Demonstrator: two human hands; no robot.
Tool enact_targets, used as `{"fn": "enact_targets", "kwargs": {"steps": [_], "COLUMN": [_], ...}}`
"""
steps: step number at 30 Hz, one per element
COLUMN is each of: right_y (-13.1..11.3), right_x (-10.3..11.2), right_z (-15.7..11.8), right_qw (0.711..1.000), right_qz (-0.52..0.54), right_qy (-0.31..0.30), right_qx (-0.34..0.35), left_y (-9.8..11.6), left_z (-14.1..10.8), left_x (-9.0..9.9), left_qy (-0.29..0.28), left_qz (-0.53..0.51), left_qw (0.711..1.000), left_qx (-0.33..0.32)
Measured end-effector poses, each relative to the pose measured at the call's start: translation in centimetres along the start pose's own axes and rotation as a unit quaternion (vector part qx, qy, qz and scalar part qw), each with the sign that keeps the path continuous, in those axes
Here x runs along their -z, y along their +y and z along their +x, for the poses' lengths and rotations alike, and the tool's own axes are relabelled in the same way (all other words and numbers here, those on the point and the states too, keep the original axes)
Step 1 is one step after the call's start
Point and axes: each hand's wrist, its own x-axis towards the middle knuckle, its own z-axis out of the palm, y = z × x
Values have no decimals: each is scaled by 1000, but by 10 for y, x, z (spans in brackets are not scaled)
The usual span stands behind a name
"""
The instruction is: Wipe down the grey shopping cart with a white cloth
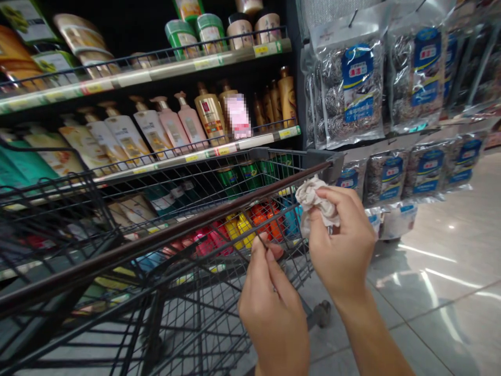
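A crumpled off-white tissue or cloth (313, 201) is pinched between the thumb and fingers of my right hand (342, 235), beside the far end of the shopping cart's dark rail (188, 224). My left hand (274, 303) is lower and to the left, in front of the cart's wire side (219, 292). Its thumb and fingers are closed together at the tips. A thin dark line shows between them; whether it is a cart wire or a separate small thing, I cannot tell.
Shelves with a wire-edged front (156, 68) hold tubs, pump bottles (143, 125) and colourful bottles (238, 230) behind the cart. Packs of steel wool scrubbers (352, 89) hang at the right. A cart wheel (323, 313) rests on the shiny tiled floor (442, 292).
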Motion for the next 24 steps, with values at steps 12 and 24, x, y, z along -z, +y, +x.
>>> {"fn": "enact_targets", "kwargs": {"steps": [12, 24], "right_y": [17, 25], "right_x": [2, 22], "right_z": [-55, -77], "right_qw": [997, 975], "right_qz": [-16, -4], "right_qy": [-54, -161], "right_qx": [-50, -156], "left_y": [1, 0], "left_z": [1, 2], "left_x": [-2, -2], "left_qy": [-23, -20], "left_qz": [-1, -6], "left_qw": [999, 1000], "left_qx": [28, 14]}}
